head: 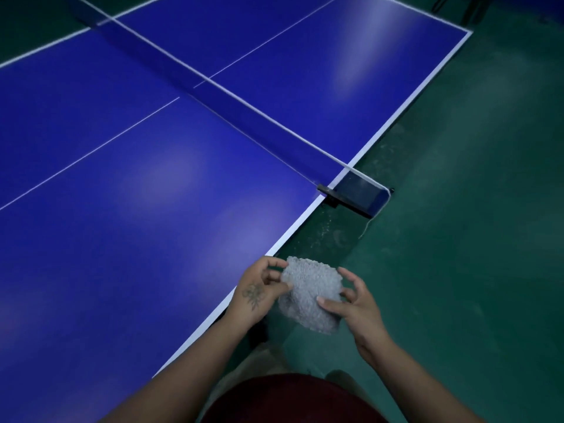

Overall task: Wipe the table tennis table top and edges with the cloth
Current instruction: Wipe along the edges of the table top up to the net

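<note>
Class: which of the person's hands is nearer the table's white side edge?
Left. The left hand is over the white edge, gripping the cloth. The right hand holds the cloth's other side, out over the green floor.

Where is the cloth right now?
In the head view the cloth is low and central, held between the left hand and right hand, just off the table edge, over the floor.

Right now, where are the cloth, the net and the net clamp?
cloth (309,293): head view, centre of its grey nubbly face.
net (213,82): head view, midway along its white top tape.
net clamp (360,193): head view, flat side of the dark bracket.
</note>
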A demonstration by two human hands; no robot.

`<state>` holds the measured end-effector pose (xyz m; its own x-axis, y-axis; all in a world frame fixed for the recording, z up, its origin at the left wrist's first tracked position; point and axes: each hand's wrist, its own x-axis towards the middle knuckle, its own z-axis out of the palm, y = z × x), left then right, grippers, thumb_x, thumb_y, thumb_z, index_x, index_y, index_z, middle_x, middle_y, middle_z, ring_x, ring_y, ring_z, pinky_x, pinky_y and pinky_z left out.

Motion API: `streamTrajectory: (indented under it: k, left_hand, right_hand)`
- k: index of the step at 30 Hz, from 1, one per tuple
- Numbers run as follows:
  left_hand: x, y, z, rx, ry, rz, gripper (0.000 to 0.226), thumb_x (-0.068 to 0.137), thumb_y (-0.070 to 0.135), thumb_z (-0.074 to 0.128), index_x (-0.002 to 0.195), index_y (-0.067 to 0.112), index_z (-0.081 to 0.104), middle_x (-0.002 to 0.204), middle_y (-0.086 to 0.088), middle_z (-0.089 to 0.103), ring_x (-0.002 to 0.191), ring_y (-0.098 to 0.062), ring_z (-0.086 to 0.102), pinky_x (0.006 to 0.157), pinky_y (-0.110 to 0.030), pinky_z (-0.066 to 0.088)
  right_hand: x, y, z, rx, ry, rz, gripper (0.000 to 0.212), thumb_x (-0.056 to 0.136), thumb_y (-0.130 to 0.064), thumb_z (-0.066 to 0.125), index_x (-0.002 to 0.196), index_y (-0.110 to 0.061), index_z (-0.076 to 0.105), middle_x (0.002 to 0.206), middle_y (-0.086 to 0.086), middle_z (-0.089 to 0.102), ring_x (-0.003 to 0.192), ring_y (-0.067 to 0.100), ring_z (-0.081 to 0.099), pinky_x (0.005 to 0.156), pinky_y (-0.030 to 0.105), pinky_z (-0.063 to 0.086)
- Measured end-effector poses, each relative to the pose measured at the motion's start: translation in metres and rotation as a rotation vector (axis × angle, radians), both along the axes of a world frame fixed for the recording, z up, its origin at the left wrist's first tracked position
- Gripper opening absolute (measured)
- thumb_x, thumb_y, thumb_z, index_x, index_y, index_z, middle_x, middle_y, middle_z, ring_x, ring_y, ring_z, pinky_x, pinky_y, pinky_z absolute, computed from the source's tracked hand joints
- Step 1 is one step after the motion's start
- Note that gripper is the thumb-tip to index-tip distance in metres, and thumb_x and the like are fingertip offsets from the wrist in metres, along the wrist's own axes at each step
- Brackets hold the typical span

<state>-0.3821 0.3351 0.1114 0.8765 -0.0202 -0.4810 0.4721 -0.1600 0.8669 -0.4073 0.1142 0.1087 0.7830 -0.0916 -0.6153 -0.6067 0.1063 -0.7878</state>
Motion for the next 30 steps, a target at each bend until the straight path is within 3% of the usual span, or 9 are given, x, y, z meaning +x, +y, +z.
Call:
streamTrajectory:
  k: [4,8,11,14,19,22,25,28,30]
  left_hand:
    - [0.017,0.030,-0.033,-0.055,0.084,0.091,0.028,0.091,0.003,0.082,0.107,0.024,0.070,0.090,0.003,0.080,0.083,-0.006,0.075,0.078,-0.017,0.055]
    - [0.043,0.071,-0.067,-0.005,0.128,0.150,0.023,0.095,0.006,0.078,0.105,0.025,0.068,0.091,0.005,0.078,0.085,-0.012,0.071,0.084,-0.027,0.054]
    - [0.060,0.110,-0.095,0.120,0.086,0.237,0.017,0.101,0.005,0.070,0.116,0.014,0.066,0.103,-0.011,0.075,0.099,-0.031,0.070,0.095,-0.037,0.056]
    - [0.069,0.150,-0.125,0.487,-0.010,0.138,0.039,0.105,0.018,0.066,0.142,0.010,0.056,0.132,-0.008,0.067,0.122,-0.027,0.061,0.101,-0.040,0.051]
    - [0.077,0.187,-0.176,0.948,-0.069,0.075,0.062,0.110,0.031,0.057,0.162,0.003,0.041,0.173,-0.013,0.036,0.164,-0.033,0.025,0.133,-0.051,0.022]
    - [0.070,0.192,-0.203,1.069,-0.060,0.042,0.070,0.112,0.045,0.038,0.169,0.005,0.029,0.179,-0.010,0.020,0.168,-0.028,0.008,0.136,-0.050,0.011]
    - [0.064,0.195,-0.221,1.156,-0.104,0.024,0.072,0.113,0.050,0.031,0.171,0.008,0.022,0.181,-0.007,0.013,0.168,-0.025,0.003,0.136,-0.051,0.011]
    - [0.062,0.195,-0.227,1.194,-0.136,0.038,0.073,0.112,0.050,0.032,0.171,0.009,0.022,0.181,-0.006,0.012,0.168,-0.026,0.005,0.136,-0.052,0.012]
    - [0.060,0.195,-0.229,1.196,-0.155,0.052,0.072,0.112,0.048,0.035,0.171,0.008,0.024,0.181,-0.006,0.015,0.168,-0.026,0.006,0.136,-0.052,0.013]
  right_hand:
    - [0.034,0.037,-0.009,-0.003,0.128,-0.081,0.070,0.079,0.009,0.086,0.135,-0.015,0.051,0.111,0.011,0.078,0.090,0.020,0.079,0.064,0.027,0.061]
    - [0.070,0.072,-0.025,-0.053,0.217,0.080,0.039,0.090,0.003,0.078,0.127,0.002,0.067,0.116,0.017,0.079,0.106,0.034,0.076,0.087,0.039,0.061]
    - [0.109,0.095,-0.037,-0.229,0.213,0.209,0.016,0.096,-0.001,0.073,0.112,-0.001,0.074,0.106,0.017,0.080,0.093,0.028,0.076,0.084,0.041,0.062]
    - [0.164,0.121,-0.048,-0.433,0.093,0.246,0.010,0.100,-0.006,0.067,0.091,-0.006,0.071,0.089,0.009,0.073,0.076,0.015,0.070,0.064,0.020,0.057]
    - [0.257,0.160,-0.086,-0.805,-0.166,0.401,0.021,0.106,-0.017,0.062,0.099,0.002,0.059,0.108,0.021,0.058,0.097,0.035,0.057,0.083,0.040,0.047]
    - [0.286,0.181,-0.111,-0.964,-0.370,0.596,0.020,0.105,-0.017,0.063,0.117,0.000,0.063,0.109,0.013,0.050,0.106,0.031,0.050,0.085,0.036,0.041]
    - [0.291,0.200,-0.141,-1.116,-0.501,0.862,0.029,0.103,-0.022,0.065,0.128,-0.009,0.069,0.116,0.019,0.055,0.109,0.039,0.050,0.091,0.047,0.048]
    - [0.281,0.204,-0.167,-1.148,-0.604,0.953,0.040,0.105,-0.026,0.064,0.144,-0.021,0.065,0.141,0.019,0.051,0.129,0.038,0.049,0.111,0.049,0.043]
    - [0.273,0.206,-0.181,-1.129,-0.627,0.955,0.048,0.108,-0.027,0.059,0.155,-0.022,0.055,0.165,0.018,0.037,0.152,0.037,0.035,0.126,0.048,0.030]
